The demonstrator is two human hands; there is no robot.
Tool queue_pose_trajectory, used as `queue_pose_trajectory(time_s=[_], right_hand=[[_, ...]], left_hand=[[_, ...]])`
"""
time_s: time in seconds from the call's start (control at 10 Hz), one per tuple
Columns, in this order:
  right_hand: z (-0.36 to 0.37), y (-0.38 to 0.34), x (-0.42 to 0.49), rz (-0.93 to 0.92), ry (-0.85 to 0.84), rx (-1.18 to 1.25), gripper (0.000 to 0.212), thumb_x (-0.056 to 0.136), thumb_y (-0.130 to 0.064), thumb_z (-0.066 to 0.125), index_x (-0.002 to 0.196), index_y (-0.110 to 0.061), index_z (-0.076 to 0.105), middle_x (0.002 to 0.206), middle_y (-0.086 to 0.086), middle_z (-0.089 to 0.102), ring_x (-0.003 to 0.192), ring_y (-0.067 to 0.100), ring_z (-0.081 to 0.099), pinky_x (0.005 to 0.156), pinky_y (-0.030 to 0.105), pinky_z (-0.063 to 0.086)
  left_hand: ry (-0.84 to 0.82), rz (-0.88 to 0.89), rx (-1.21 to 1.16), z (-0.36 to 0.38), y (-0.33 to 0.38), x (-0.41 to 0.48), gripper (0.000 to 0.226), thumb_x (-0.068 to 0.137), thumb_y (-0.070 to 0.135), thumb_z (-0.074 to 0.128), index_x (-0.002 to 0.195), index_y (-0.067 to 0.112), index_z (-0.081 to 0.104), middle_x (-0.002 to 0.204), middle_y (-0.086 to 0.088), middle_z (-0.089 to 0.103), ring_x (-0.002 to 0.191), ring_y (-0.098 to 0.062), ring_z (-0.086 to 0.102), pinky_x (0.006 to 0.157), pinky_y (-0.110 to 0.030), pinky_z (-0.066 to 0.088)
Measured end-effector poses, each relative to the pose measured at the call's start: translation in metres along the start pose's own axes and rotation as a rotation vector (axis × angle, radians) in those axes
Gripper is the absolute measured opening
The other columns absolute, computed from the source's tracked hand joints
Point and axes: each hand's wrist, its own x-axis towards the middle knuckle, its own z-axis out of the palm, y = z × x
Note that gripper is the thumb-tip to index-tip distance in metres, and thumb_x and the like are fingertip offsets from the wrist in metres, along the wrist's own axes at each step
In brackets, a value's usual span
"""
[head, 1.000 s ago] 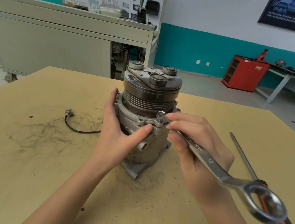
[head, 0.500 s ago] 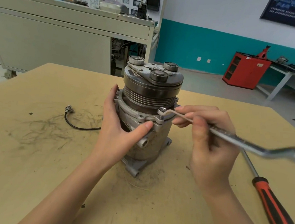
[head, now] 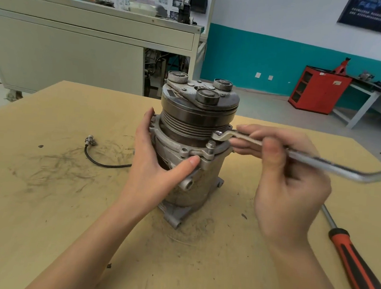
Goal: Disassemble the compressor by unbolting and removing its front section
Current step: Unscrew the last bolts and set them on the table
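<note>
The compressor (head: 196,121) stands upright on the wooden table (head: 41,200) at the centre of the frame. The left hand (head: 152,171) wraps round its body, thumb pressed against the flange. The right hand (head: 289,187), right of centre, grips a wrench (head: 321,161) with curled fingers. The wrench's head lies just beside a flange bolt (head: 211,144). A screwdriver (head: 358,269) lies at lower right and a black cable (head: 98,159) at left.

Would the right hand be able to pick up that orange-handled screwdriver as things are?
Probably not at once: the right hand grips the wrench. The way looks free, since the screwdriver lies uncovered on the table beside that hand; it would likely have to put the wrench down first.
</note>
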Motion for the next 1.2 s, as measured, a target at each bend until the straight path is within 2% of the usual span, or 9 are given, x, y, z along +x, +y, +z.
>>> queue_pose_trajectory(time_s=[0.1, 0.2, 0.3, 0.4, 0.5, 0.6, 0.8, 1.1, 1.2], right_hand=[[0.006, -0.007, -0.007, -0.054, -0.061, -0.102, 0.022, 0.098, -0.028, 0.045, 0.101, -0.011, 0.058, 0.095, 0.002, 0.066, 0.09, 0.019, 0.068, 0.074, 0.038, 0.056], [0.006, -0.013, -0.01, -0.012, -0.13, -0.271, 0.034, 0.098, -0.039, 0.036, 0.102, -0.016, 0.06, 0.094, -0.017, 0.061, 0.098, -0.013, 0.056, 0.081, 0.008, 0.046], [0.003, -0.017, -0.013, 0.049, -0.242, -0.326, 0.054, 0.098, -0.046, 0.029, 0.106, -0.002, 0.06, 0.108, -0.015, 0.052, 0.104, -0.018, 0.046, 0.086, 0.001, 0.037], [0.007, -0.02, -0.012, 0.016, -0.248, -0.355, 0.053, 0.098, -0.041, 0.038, 0.104, 0.006, 0.062, 0.109, -0.004, 0.056, 0.101, -0.003, 0.055, 0.086, 0.004, 0.04], [0.012, -0.017, -0.012, -0.278, -0.051, -0.483, 0.018, 0.079, -0.007, 0.068, 0.081, 0.011, 0.067, 0.087, 0.014, 0.07, 0.081, 0.018, 0.07, 0.07, 0.016, 0.053], [0.012, -0.009, -0.021, -0.33, -0.012, -0.473, 0.038, 0.097, -0.019, 0.049, 0.081, 0.01, 0.066, 0.089, 0.018, 0.069, 0.086, 0.02, 0.068, 0.077, 0.019, 0.053], [0.009, 0.002, -0.018, -0.015, -0.014, 0.05, 0.016, 0.1, -0.017, 0.038, 0.093, -0.015, 0.051, 0.093, 0.012, 0.063, 0.082, 0.022, 0.068, 0.073, 0.03, 0.054], [-0.008, 0.025, 0.022, 0.949, 0.154, 0.917, 0.026, 0.098, -0.022, 0.033, 0.084, -0.009, 0.05, 0.075, 0.01, 0.069, 0.056, 0.011, 0.065, 0.052, 0.016, 0.052], [-0.016, 0.027, 0.027, 0.939, 0.298, 0.966, 0.031, 0.101, -0.028, 0.032, 0.086, -0.011, 0.052, 0.066, 0.005, 0.064, 0.045, 0.006, 0.055, 0.043, 0.014, 0.045]], left_hand=[[0.0, 0.001, -0.002, 0.0, 0.0, 0.0, 0.111, 0.059, 0.064, 0.071, 0.148, 0.043, 0.008, 0.153, 0.016, 0.026, 0.138, 0.001, 0.03, 0.116, -0.038, 0.031], [-0.002, -0.001, -0.003, 0.0, -0.001, 0.0, 0.112, 0.059, 0.064, 0.07, 0.148, 0.042, 0.007, 0.153, 0.015, 0.026, 0.139, 0.0, 0.029, 0.116, -0.038, 0.031], [-0.001, -0.002, -0.006, 0.0, 0.0, 0.0, 0.112, 0.059, 0.063, 0.07, 0.149, 0.04, 0.007, 0.153, 0.014, 0.027, 0.139, 0.001, 0.03, 0.116, -0.038, 0.031], [0.003, 0.0, 0.002, 0.0, 0.0, 0.0, 0.111, 0.059, 0.064, 0.07, 0.149, 0.04, 0.008, 0.152, 0.013, 0.028, 0.138, 0.002, 0.03, 0.116, -0.037, 0.031], [0.004, 0.004, 0.004, 0.0, 0.0, 0.0, 0.112, 0.06, 0.063, 0.07, 0.149, 0.038, 0.008, 0.153, 0.012, 0.028, 0.139, 0.0, 0.029, 0.116, -0.038, 0.03], [0.009, 0.002, 0.01, 0.0, 0.0, 0.0, 0.113, 0.06, 0.063, 0.07, 0.15, 0.035, 0.009, 0.153, 0.011, 0.028, 0.139, -0.001, 0.029, 0.116, -0.038, 0.03], [0.006, -0.008, -0.001, 0.001, -0.001, -0.001, 0.111, 0.06, 0.063, 0.07, 0.149, 0.04, 0.009, 0.152, 0.015, 0.027, 0.138, 0.003, 0.029, 0.117, -0.035, 0.03], [0.002, -0.015, 0.013, 0.0, 0.0, -0.001, 0.112, 0.058, 0.067, 0.069, 0.149, 0.043, 0.007, 0.152, 0.014, 0.027, 0.138, 0.003, 0.028, 0.117, -0.036, 0.03], [-0.002, -0.019, 0.01, 0.0, 0.0, 0.0, 0.113, 0.057, 0.066, 0.069, 0.149, 0.042, 0.007, 0.152, 0.015, 0.028, 0.138, 0.001, 0.029, 0.117, -0.036, 0.03]])
